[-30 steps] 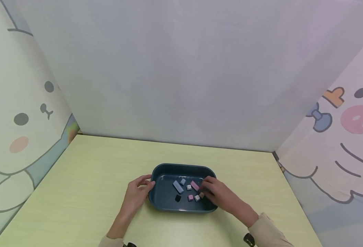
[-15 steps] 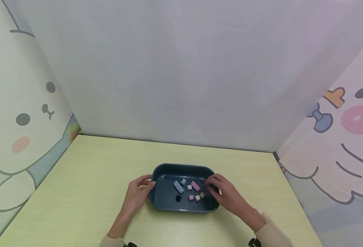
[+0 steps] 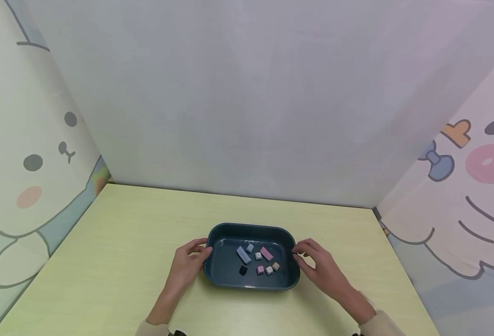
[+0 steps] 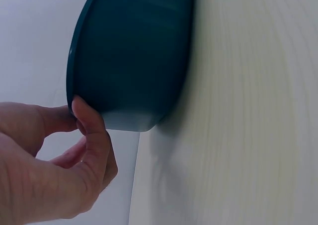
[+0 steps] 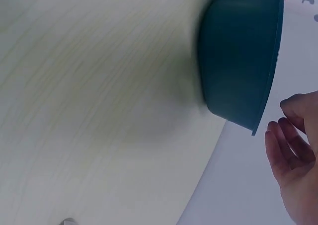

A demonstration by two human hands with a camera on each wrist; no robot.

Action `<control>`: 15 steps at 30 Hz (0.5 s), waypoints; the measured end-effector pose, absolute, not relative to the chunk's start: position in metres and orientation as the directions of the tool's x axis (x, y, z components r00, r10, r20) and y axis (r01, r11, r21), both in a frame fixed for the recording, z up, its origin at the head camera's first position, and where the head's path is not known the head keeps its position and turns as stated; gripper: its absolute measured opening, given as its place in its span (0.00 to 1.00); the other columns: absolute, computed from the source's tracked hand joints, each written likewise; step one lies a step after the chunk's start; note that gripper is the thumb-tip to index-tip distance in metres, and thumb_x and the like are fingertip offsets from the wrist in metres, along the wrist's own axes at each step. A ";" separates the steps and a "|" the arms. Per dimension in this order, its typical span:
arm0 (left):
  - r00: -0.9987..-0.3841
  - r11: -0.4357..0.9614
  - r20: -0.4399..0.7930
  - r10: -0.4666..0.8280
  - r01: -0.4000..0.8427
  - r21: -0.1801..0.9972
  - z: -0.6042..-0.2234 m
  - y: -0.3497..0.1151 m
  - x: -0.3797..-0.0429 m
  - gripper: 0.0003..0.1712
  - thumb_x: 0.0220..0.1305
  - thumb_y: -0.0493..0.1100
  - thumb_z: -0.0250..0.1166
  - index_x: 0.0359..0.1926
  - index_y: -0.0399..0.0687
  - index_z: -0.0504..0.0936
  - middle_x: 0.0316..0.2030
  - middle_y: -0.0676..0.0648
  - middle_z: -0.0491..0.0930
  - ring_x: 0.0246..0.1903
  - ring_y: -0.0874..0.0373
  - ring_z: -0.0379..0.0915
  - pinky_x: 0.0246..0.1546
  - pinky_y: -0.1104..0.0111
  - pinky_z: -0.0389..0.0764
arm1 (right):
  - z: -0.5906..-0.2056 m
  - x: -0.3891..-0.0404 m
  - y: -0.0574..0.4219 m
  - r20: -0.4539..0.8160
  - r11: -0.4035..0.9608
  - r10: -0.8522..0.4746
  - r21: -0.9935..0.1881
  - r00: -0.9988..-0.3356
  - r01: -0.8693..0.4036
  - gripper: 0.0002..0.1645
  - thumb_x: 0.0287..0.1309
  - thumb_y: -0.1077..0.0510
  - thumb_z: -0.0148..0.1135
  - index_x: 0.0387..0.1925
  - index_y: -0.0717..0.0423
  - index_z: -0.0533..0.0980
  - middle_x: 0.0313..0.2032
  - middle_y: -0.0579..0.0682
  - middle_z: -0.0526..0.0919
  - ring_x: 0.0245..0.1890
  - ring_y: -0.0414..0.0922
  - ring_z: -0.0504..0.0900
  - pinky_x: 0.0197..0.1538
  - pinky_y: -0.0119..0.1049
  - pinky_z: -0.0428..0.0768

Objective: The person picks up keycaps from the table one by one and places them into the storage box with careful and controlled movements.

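A dark teal tray (image 3: 230, 283) stands on the table. My left hand (image 3: 186, 262) pinches its left rim; in the left wrist view that hand (image 4: 64, 160) has thumb and fingertips at the rim. My right hand (image 3: 320, 268) is by the right rim. In the right wrist view this hand (image 5: 295, 145) has loosely bent fingers, thumb apart from them, with nothing visible between. Inside the tray lie a light blue bar (image 3: 243, 255), a pink bar (image 3: 266, 254), a black cube (image 3: 243, 270) and several small cubes, among them a pink one (image 3: 260, 270) and a tan one (image 3: 275, 266).
The pale yellow table (image 3: 146, 224) extends around the tray. A plain light wall (image 3: 247, 107) rises behind it. Cartoon-printed panels flank the table, the left panel (image 3: 16, 242) and the right panel (image 3: 461, 224). A small grey object (image 5: 68, 221) shows at the right wrist view's bottom edge.
My right hand has drawn back to the right, from over the small blocks inside the tray to its right rim, uncovering the tan cube. The left hand stays at the left rim.
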State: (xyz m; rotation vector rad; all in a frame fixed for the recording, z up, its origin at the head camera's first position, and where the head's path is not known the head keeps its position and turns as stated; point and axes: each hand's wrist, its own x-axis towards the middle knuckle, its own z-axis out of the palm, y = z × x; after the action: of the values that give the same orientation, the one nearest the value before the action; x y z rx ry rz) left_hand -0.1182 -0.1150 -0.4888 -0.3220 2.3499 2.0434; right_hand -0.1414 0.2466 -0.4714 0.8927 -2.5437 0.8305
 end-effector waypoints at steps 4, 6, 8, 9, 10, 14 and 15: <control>-0.978 0.131 -0.145 -0.147 -0.164 0.978 -0.489 -0.115 -0.118 0.20 0.70 0.38 0.67 0.60 0.35 0.81 0.39 0.42 0.81 0.30 0.51 0.80 0.27 0.68 0.79 | -0.472 -0.139 0.251 0.472 0.639 -0.445 -0.428 -0.761 -0.639 0.16 0.54 0.72 0.74 0.42 0.55 0.83 0.43 0.42 0.81 0.40 0.37 0.81 0.40 0.38 0.85; -0.978 0.129 -0.148 -0.148 -0.167 0.978 -0.489 -0.114 -0.119 0.20 0.70 0.38 0.68 0.60 0.36 0.81 0.39 0.42 0.81 0.31 0.50 0.81 0.28 0.68 0.80 | -0.471 -0.137 0.253 0.477 0.643 -0.435 -0.430 -0.764 -0.634 0.17 0.53 0.73 0.75 0.42 0.55 0.83 0.42 0.41 0.81 0.39 0.36 0.81 0.39 0.37 0.85; -0.977 0.126 -0.151 -0.149 -0.171 0.977 -0.489 -0.114 -0.120 0.19 0.70 0.37 0.68 0.59 0.36 0.82 0.39 0.42 0.81 0.31 0.49 0.81 0.28 0.67 0.80 | -0.471 -0.136 0.254 0.483 0.648 -0.427 -0.427 -0.764 -0.631 0.18 0.51 0.74 0.75 0.41 0.54 0.83 0.42 0.39 0.81 0.39 0.36 0.81 0.39 0.36 0.85; -0.977 0.125 -0.152 -0.149 -0.171 0.977 -0.489 -0.114 -0.120 0.19 0.70 0.37 0.68 0.59 0.36 0.82 0.39 0.42 0.81 0.31 0.49 0.81 0.29 0.66 0.80 | -0.471 -0.135 0.255 0.489 0.648 -0.423 -0.425 -0.763 -0.632 0.19 0.51 0.75 0.75 0.41 0.54 0.83 0.41 0.39 0.81 0.38 0.36 0.81 0.39 0.35 0.84; -0.977 0.126 -0.153 -0.149 -0.172 0.977 -0.490 -0.114 -0.120 0.19 0.69 0.37 0.68 0.59 0.36 0.82 0.39 0.42 0.81 0.31 0.50 0.81 0.29 0.66 0.80 | -0.471 -0.135 0.256 0.494 0.650 -0.421 -0.421 -0.761 -0.633 0.20 0.50 0.75 0.75 0.41 0.54 0.83 0.41 0.39 0.81 0.38 0.36 0.81 0.39 0.33 0.84; -0.978 0.133 -0.146 -0.148 -0.166 0.977 -0.490 -0.115 -0.119 0.20 0.70 0.38 0.67 0.59 0.35 0.81 0.39 0.43 0.81 0.29 0.52 0.80 0.28 0.67 0.80 | -0.471 -0.133 0.259 0.511 0.648 -0.409 -0.422 -0.757 -0.634 0.21 0.48 0.77 0.75 0.40 0.53 0.82 0.40 0.40 0.82 0.37 0.37 0.82 0.39 0.32 0.84; -0.979 0.133 -0.143 -0.148 -0.163 0.978 -0.490 -0.115 -0.119 0.20 0.70 0.38 0.67 0.60 0.34 0.81 0.39 0.43 0.81 0.29 0.53 0.80 0.27 0.68 0.79 | -0.472 -0.132 0.260 0.512 0.650 -0.403 -0.423 -0.759 -0.631 0.22 0.48 0.77 0.75 0.40 0.52 0.82 0.40 0.40 0.82 0.36 0.37 0.82 0.38 0.32 0.84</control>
State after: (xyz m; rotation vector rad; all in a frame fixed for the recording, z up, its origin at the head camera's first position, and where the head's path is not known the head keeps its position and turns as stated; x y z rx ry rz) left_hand -0.1194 -0.1147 -0.4897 -0.3231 2.3553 2.0355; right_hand -0.1318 0.2604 -0.4715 0.8176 -2.4963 0.8446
